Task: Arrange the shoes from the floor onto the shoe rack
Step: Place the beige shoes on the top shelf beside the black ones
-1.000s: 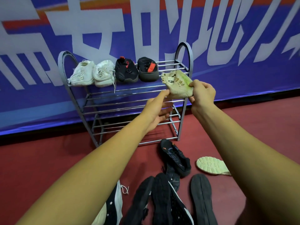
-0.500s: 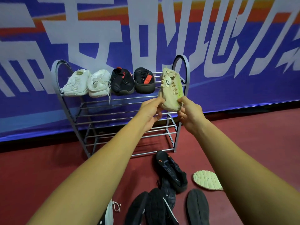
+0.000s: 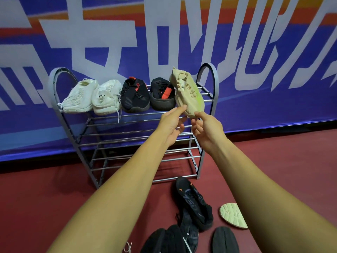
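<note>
A beige shoe with a green-tinged side lies tilted at the right end of the top shelf of the grey metal shoe rack, toe raised toward the wall. My left hand and my right hand reach in from below, and their fingertips touch the shoe's near end with fingers loosely extended. To its left on the same shelf sit two white shoes and two black shoes with red tabs. The matching beige shoe lies sole-up on the floor.
Several black shoes lie in a heap on the red floor in front of the rack, near my forearms. The rack's lower shelves hold nothing. A blue banner forms the wall behind.
The beige shoe went from held in front of the rack up onto the right end of the top shelf. Both hands loosened from gripping it to touching its near end.
</note>
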